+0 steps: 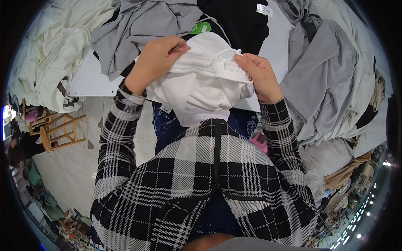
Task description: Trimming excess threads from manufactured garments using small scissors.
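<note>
While my left grip [157,60] and right grip [261,77] hold its two ends, the white garment [201,94] is stretched between them in front of my chest, at the near edge of the white bench [94,79]. Its waistband [197,63] runs across the top, gathered into fine, close ruffles and sloping a little downward to the right. A thin white cord [226,51] comes out of the band's right half and loops up close to my right thumb. Behind the band a smooth, rounded flap of the same cloth stands up; below it the garment bunches into soft folds, fuller at the right, and narrows toward my checked jacket [184,150].

My left grip is clamped on the garment, its back turned up, the fingers curled inward with their tips drawn together at the band's left end. My right grip is clamped on it too, the thumb laid along the near side of the cloth and the fingers partly hidden behind. Both wrists are bare past the cuffs, and both forearms rise from below, set wide apart and angled inward.

Beyond the garment lie a black garment [245,23] with a green tag [201,27] and, to its left, grey cloth [134,39].
</note>
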`<state>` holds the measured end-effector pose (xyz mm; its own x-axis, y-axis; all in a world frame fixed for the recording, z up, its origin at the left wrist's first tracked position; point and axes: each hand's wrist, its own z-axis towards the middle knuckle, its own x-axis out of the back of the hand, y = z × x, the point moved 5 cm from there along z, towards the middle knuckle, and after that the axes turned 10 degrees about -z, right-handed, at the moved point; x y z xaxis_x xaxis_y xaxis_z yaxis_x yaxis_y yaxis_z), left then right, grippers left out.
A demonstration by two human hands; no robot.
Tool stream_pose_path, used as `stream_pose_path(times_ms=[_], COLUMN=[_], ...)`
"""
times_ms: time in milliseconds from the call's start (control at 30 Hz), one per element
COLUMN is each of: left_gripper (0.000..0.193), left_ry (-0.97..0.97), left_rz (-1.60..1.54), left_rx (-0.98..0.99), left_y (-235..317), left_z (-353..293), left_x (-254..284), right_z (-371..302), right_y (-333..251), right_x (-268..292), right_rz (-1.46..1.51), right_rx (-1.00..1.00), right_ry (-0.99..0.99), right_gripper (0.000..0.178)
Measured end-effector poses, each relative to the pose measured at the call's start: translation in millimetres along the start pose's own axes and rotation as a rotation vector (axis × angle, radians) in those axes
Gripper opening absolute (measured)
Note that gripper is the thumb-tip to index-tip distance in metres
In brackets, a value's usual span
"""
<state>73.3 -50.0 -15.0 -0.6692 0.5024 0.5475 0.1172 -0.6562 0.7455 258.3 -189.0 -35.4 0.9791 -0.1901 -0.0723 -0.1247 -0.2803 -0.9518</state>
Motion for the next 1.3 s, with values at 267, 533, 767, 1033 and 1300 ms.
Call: stream_pose_path(times_ms=[267, 533, 767, 1033, 1300], left_gripper=[0.019, 0.032, 0.021, 0.017, 0.02], left_ry=[-0.06, -0.066, -0.166, -0.212, -0.113], left_rz=[-0.201, 0.096, -0.056, -0.455, -0.63], left_rx=[0.007, -0.049, 0.122, 0.425, 0.5], left_y=[49, 44, 20, -6, -18], left_z=[1, -12, -9, -11, -14], left_x=[-28, -48, -42, -26, -19], right_z=[-1, 2, 7, 2, -2], right_y=[17, 37, 49, 25, 15], right_x=[9, 13, 8, 3, 3], right_rz=[0.206, 0.47, 0.671, 0.289, 0.031], right_rx=[-0.024, -0.135, -0.228, -0.031, 0.075], right_ry=[0.17, 0.167, 0.062, 0.16, 0.085], right_gripper=[0.023, 0.028, 0.03, 0.039, 0.059])
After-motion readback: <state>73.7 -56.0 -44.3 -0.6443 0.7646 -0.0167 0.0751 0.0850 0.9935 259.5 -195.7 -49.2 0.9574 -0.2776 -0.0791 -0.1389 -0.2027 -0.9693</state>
